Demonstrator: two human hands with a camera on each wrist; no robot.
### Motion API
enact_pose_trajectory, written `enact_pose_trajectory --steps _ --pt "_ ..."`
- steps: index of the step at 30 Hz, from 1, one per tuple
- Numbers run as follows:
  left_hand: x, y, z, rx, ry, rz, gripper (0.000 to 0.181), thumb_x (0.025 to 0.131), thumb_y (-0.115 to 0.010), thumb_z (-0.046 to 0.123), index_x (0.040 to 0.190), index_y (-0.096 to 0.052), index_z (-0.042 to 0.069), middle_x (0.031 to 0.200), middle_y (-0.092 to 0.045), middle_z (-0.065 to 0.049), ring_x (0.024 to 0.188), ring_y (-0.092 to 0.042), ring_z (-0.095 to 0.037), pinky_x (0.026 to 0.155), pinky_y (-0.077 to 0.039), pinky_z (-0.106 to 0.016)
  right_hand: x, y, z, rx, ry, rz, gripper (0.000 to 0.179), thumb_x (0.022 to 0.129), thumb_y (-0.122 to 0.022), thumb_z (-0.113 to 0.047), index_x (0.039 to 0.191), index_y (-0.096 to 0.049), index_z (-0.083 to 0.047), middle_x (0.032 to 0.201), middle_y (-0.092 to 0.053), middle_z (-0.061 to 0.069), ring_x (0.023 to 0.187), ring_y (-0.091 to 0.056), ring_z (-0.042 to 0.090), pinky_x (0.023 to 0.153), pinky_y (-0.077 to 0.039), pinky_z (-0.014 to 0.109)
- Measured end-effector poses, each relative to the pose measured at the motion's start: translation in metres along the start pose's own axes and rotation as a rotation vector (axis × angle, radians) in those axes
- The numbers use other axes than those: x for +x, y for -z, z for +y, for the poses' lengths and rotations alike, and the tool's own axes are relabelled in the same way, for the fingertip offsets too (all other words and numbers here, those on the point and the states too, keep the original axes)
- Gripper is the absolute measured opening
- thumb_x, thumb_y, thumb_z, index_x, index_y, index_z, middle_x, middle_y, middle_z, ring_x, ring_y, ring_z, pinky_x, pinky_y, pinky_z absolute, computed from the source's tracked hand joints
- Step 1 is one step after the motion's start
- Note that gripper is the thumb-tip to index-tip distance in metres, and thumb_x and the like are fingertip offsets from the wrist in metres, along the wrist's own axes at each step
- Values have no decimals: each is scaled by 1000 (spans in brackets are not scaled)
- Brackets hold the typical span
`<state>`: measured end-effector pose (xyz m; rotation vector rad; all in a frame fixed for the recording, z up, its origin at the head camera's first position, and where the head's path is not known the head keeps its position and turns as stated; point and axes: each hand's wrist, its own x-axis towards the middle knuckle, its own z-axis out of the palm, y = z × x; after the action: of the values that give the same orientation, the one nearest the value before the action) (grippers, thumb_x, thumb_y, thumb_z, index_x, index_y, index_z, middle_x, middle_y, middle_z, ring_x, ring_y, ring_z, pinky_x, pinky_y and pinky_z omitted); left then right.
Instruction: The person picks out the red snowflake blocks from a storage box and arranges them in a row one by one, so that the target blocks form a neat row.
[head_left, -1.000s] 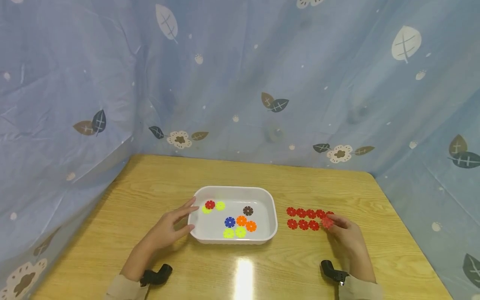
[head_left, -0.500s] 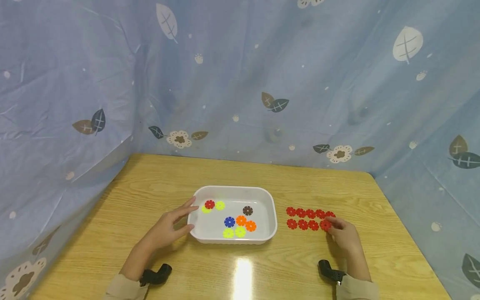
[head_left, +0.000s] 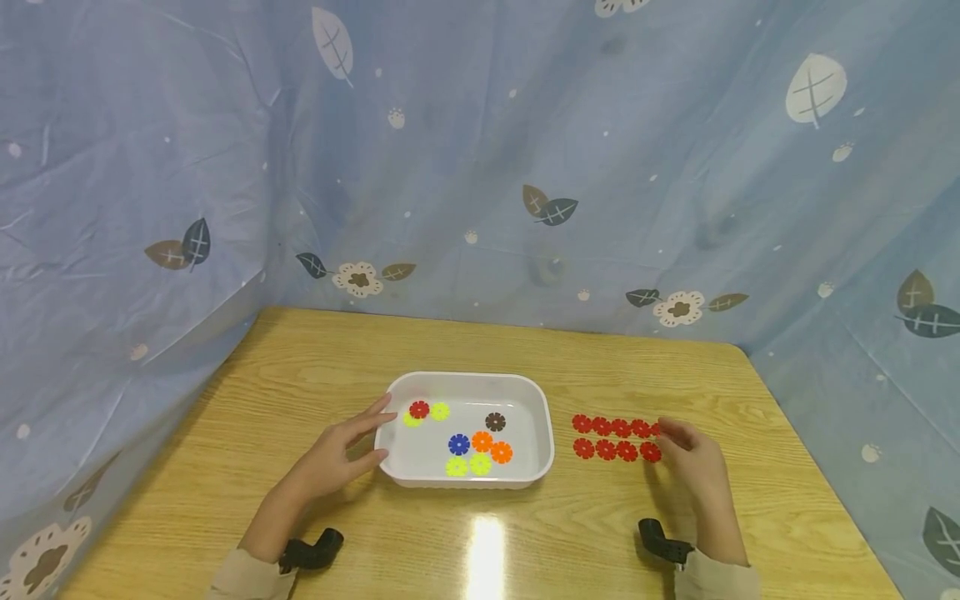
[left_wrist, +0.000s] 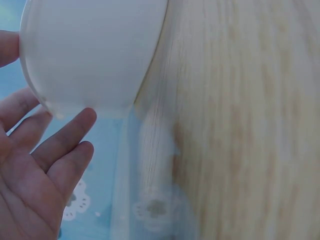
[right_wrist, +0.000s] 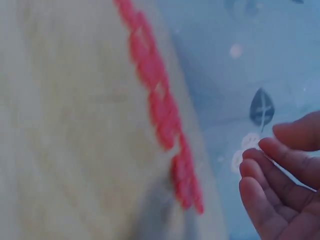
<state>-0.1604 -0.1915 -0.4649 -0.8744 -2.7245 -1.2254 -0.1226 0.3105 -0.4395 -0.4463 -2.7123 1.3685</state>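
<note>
My left hand (head_left: 330, 458) touches the left end of a white plastic tray (head_left: 468, 482), its fingers extended at the rim; the left wrist view shows the fingertips against the tray's outer wall. To the right of the tray, two rows of red notched disc pieces lie flat: a back row (head_left: 621, 427) and a front row (head_left: 605, 449). Just above the right end of these rows is my right hand (head_left: 697, 467), fingers loosely bent. Nothing is between its fingers in the right wrist view. The hand partly covers the last back-row disc, while the front row's last red disc (head_left: 650, 452) lies uncovered.
Inside the tray are a red disc (head_left: 419, 409), a blue disc (head_left: 459, 444), a brown disc (head_left: 495, 422), two orange discs (head_left: 502, 452) and several yellow-green discs (head_left: 481, 463). A patterned blue cloth (head_left: 465, 167) surrounds the wooden table (head_left: 420, 542).
My right hand set a red disc down at the right end of the front row, let it go and drew slightly up and right. The left hand and tray stayed put.
</note>
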Motion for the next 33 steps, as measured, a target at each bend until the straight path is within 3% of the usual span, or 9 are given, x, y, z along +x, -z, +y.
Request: enact_pose_trajectory --steps 3,6,8,11,16,19,25,28,33 --pt "0 1 0 1 -4 2 48 90 -65 19 134 -53 8 153 -33 -10 135 -39 -34 107 -37 -46 -5 -3 -13 82 69 3 43 97 -53 -21 134 -50 1 127 -60 11 88 -45 -24 76 -42 1" --pt "-1 1 0 4 -7 5 47 89 -66 19 134 -54 8 153 -33 -11 134 -40 -34 106 -37 -49 -11 -9 -28 164 132 -17 44 97 -55 -23 133 -50 1 114 -61 -14 93 -49 -19 78 -46 4" --pt "-1 1 0 5 -5 4 48 89 -66 20 134 -54 8 153 -33 -10 134 -40 -34 106 -37 -49 -14 -16 -37 214 176 -42 43 96 -56 -23 132 -51 1 108 -57 -24 96 -52 -14 79 -47 7" --pt "-1 1 1 -9 -3 2 48 89 -66 22 134 -54 9 153 -33 -9 135 -38 -33 108 -36 -44 -17 -32 -51 291 241 -88 41 95 -58 -20 129 -53 2 111 -59 -17 101 -55 -6 82 -48 8" --pt "-2 0 2 -24 -5 7 48 89 -67 23 134 -54 10 153 -33 -6 136 -38 -29 110 -33 -32 -21 -66 -75 397 309 -168 35 92 -60 -8 125 -55 5 121 -60 13 107 -58 10 87 -48 10" --pt "-2 -1 2 -24 -8 10 48 89 -67 21 134 -54 9 153 -33 -7 136 -38 -30 109 -34 -35 -21 -85 -90 421 339 -221 36 90 -61 -4 124 -56 5 125 -58 21 113 -57 23 93 -48 17" --pt "-4 -3 2 -25 -6 14 48 90 -66 21 134 -54 7 153 -32 -10 135 -37 -35 110 -34 -33 -15 -117 -118 439 407 -337 39 89 -64 -6 125 -56 3 130 -56 21 121 -53 33 106 -43 40" --pt "-4 -3 2 -16 -4 15 47 90 -65 21 134 -54 8 153 -33 -9 135 -37 -35 111 -33 -32 -12 -134 -130 476 402 -392 39 89 -63 -5 126 -55 4 130 -55 22 122 -53 34 104 -45 37" --pt "-3 -1 3 -13 4 11 48 89 -66 23 134 -54 9 153 -32 -7 136 -37 -32 108 -34 -46 -9 -162 -149 486 360 -446 38 90 -61 -4 127 -55 3 129 -56 22 120 -54 33 101 -48 32"
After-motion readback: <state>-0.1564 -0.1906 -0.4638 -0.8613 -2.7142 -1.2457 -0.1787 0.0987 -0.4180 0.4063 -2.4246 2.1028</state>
